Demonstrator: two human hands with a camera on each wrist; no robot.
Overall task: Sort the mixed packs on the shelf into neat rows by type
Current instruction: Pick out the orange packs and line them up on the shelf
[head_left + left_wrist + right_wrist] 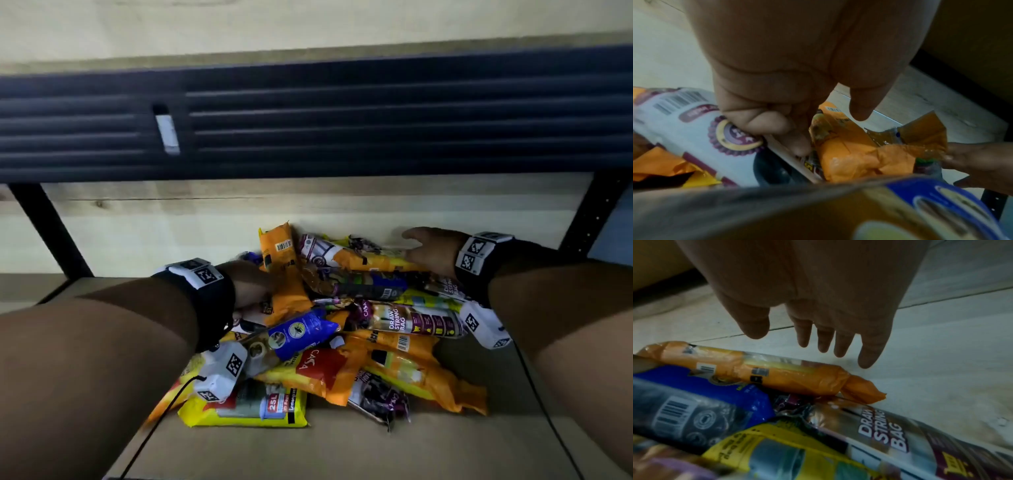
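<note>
Head view: a jumbled heap of packs [342, 325] lies on the pale wooden shelf [137, 240], both forearms reaching in under a dark slatted shelf edge [342, 120] above. The left hand [250, 284] is buried at the heap's left side beside an orange pack [284, 274]; from here its fingers are hidden. The right hand [431, 250] hovers at the heap's far right corner.

Left wrist view supplies what the head view cannot: the left hand's [787, 81] fingers [768, 125] are curled down into the pile, pressing on a white pack with a purple seal [701, 134], thumb apart above a crumpled orange pack [859, 155]. Whether they truly grip a pack cannot be told.

Right wrist view shows the right hand [818, 313] spread flat, fingers [869, 353] straight and holding nothing, poised above the bare board just beyond a rolled orange pack [777, 371]. A pack printed "DRAW STRING BAG" [890, 434] lies nearest that camera.

Bare board runs behind the heap to the back wall, along the front edge, and widely to the left; black uprights [51, 229] frame both ends.
</note>
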